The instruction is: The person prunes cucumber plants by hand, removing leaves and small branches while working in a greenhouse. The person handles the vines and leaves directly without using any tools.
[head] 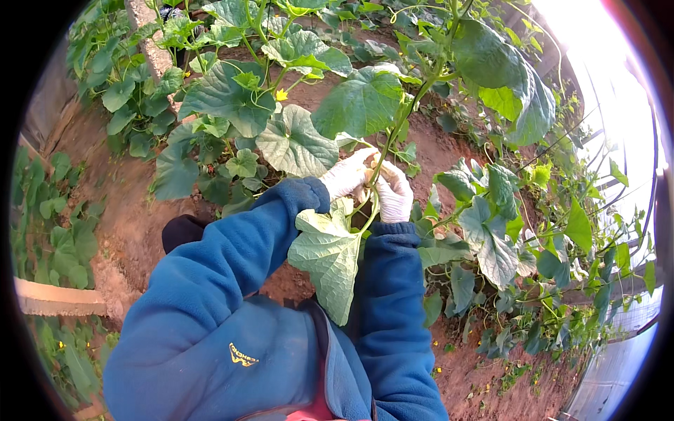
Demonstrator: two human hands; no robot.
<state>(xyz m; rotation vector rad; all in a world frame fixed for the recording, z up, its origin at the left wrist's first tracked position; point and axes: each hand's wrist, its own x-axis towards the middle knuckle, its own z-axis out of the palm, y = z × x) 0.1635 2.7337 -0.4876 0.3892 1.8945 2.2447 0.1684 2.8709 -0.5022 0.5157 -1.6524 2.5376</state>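
My left hand [348, 173], in a white glove, reaches in from the left and has its fingers at the stem of a climbing vine [392, 134]. On the other side of the stem is my right hand [392, 192], gloved alike, its fingers curled at the same spot. The fingertips of both hands nearly meet there, and what lies between them is too hidden to tell. A large pale green leaf [331, 255] hangs below the hands, between my blue fleece sleeves. Broad leaves [360, 102] and a yellow flower [281, 95] are above the hands.
More vines [495, 226] grow at the right, beside a bright plastic greenhouse wall [611, 105]. A concrete post [150, 47] rises at the upper left, and a concrete beam [60, 298] lies at the lower left. Reddish soil [126, 205] shows between the plants.
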